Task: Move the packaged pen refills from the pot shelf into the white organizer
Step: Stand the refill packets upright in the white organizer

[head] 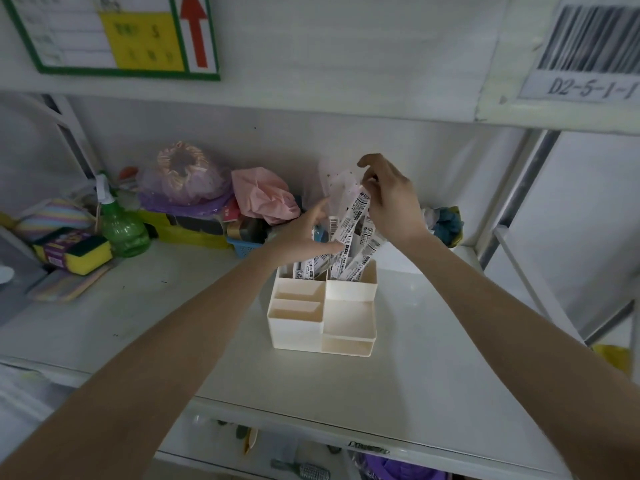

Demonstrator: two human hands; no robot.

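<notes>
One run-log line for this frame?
left hand: steadying refill packs | right hand: pinching pack top | packs: upright, rear slots of white organizer

Green spray bottle (122,227) upright at far left of the shelf (415,375). Just left and nearer, yellow sponge (78,254) in purple wrapper, beside a striped bundle (57,216). Right of the bottle, a yellow box (194,233) topped by a clear purple bag (183,178) holding something ruffled. Pink cloth (263,195) crumpled to the right of that bag, above a small blue basket (247,247). Teal cloth (448,225) balled at far right against the wall. Above, on the upper shelf edge, a green-framed sign (114,36) with red arrow (194,27) at left; barcode label (588,46) reading D2-5-1-1 at right.
</notes>
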